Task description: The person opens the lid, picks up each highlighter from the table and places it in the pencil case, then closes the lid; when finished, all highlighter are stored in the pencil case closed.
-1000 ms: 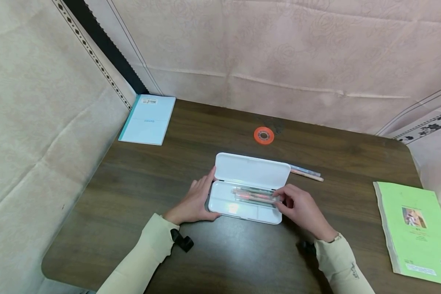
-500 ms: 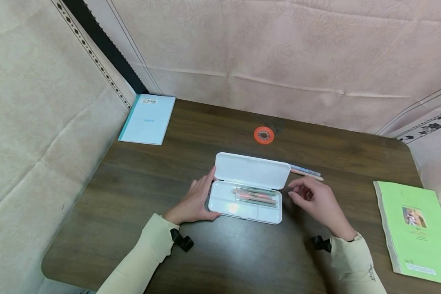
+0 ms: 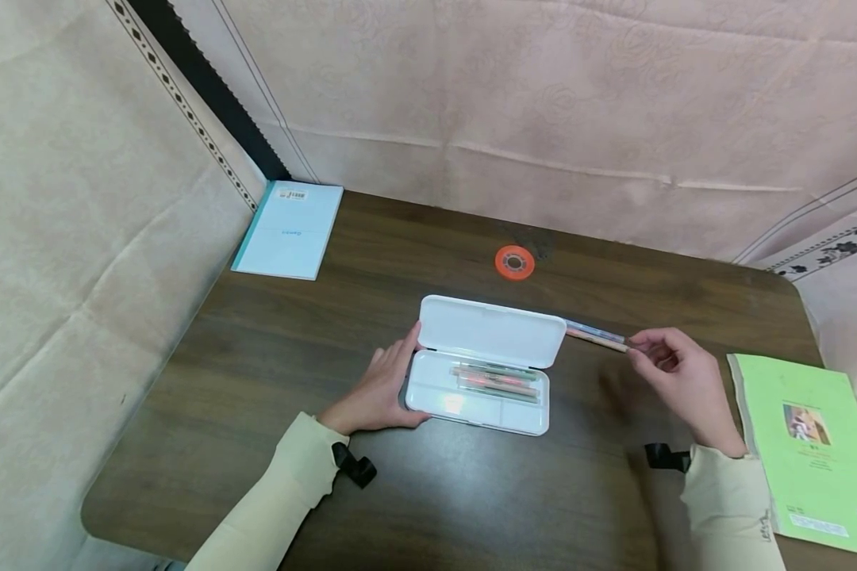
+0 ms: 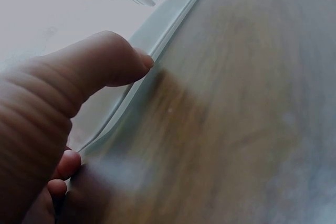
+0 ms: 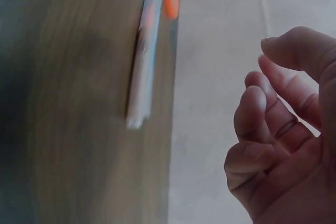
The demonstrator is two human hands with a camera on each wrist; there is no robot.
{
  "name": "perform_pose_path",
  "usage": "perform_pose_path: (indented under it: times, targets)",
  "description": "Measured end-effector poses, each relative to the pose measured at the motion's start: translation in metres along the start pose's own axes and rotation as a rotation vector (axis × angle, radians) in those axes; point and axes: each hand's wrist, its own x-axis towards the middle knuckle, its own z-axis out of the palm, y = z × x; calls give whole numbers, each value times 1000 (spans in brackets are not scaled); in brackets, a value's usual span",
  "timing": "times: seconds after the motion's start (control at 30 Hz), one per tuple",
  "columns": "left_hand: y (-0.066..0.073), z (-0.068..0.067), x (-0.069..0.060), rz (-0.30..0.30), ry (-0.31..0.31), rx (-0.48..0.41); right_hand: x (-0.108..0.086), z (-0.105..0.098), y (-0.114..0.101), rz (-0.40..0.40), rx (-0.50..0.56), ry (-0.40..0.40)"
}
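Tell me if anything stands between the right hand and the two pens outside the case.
Nothing visible blocks the right hand from the near ends of the pens; in the head view, the open lid hides their far ends.

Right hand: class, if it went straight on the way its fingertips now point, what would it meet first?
Most likely the near ends of the two pens, just ahead of the right hand in the head view. Its height above the table is unclear, so it might pass over them.
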Motion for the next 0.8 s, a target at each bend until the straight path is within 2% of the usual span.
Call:
perform_pose_path:
  times: [0.47,0.8]
  targets:
    - [1,-2,0,-2,-7,0,10,7,53,139,-48,-93]
    - [1,-1,0,-15,-16,14,18,14,57,130,-104,-123]
